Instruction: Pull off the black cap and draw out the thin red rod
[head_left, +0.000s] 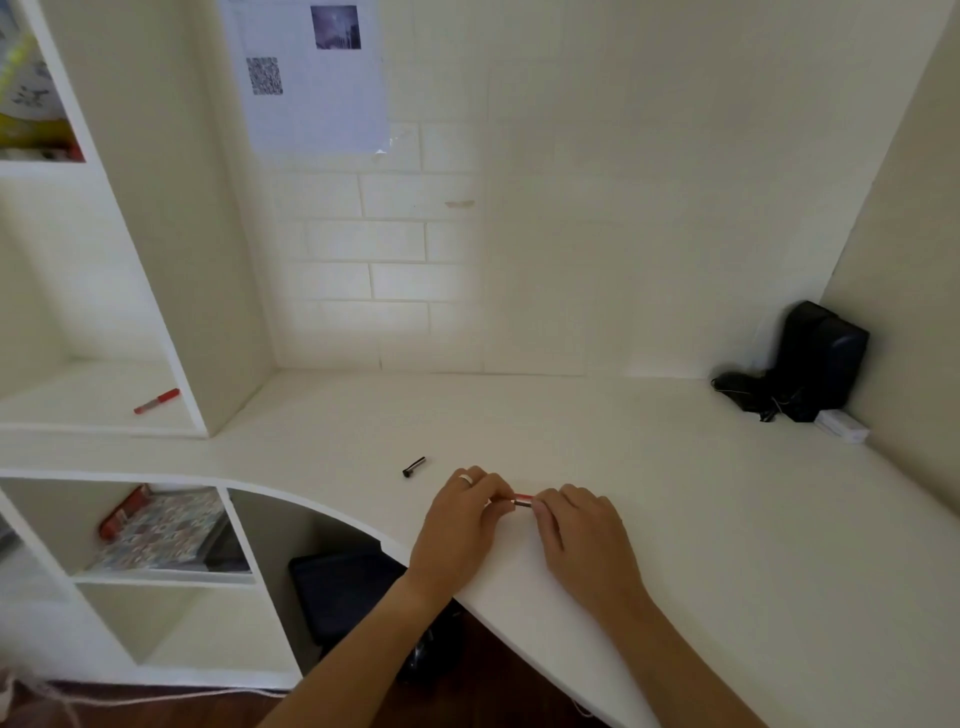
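both hands, left hand (460, 512) and right hand (582, 525), pinch a small red pen (521, 501) between them over the bench (675, 493); a black cap (413, 466) lies just beyond the left hand

Red marker (156, 401) on the left shelf, black speaker (821, 358) in the desk's far-right corner

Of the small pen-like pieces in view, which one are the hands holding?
The short red-and-silver piece, pinched between left hand and right hand. The black cap and red marker lie untouched.

arms: bare, no sleeves | left hand (457, 519): pale ring, possibly silver
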